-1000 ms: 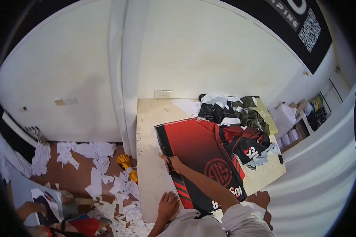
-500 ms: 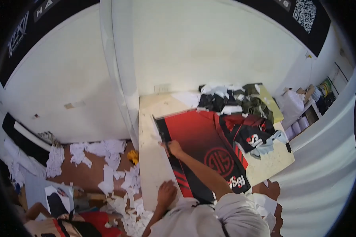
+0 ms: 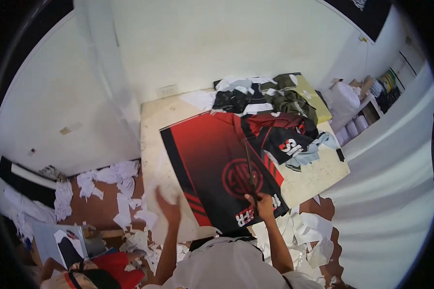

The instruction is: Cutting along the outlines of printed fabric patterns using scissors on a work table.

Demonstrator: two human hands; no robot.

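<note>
Okay, your right hand [image 3: 257, 201] sits at roughly 6 o'clock on the red-and-black printed sheet [image 3: 217, 164], fingers closed around the near end of a long thin dark tool [image 3: 250, 168]; cannot tell if it's a ruler or a blade; the tool runs from your fist toward 12 o'clock, lying along the sheet just right of its round emblem. Your left hand [image 3: 168, 208] is at about 8 o'clock from the sheet, fingers spread, palm open, holding nothing; it's over the bare strip of the pale table [image 3: 154, 139] just beside the sheet's left edge; cannot tell if it touches the surface. The sheet itself lies flat across the middle of the table, skewed, its near corner close to your body. At 1 o'clock from the sheet, a heap of dark and camouflage clothes [image 3: 265, 98] covers the far end of the table; a red-and-black jersey [image 3: 282, 137] lies at 3 o'clock, overlapping the sheet's right edge. White paper scraps [image 3: 106, 178] litter the brown floor at 9 o'clock; more scraps at 5 o'clock by your right forearm. White wall beyond the table at 12 o'clock.
</note>
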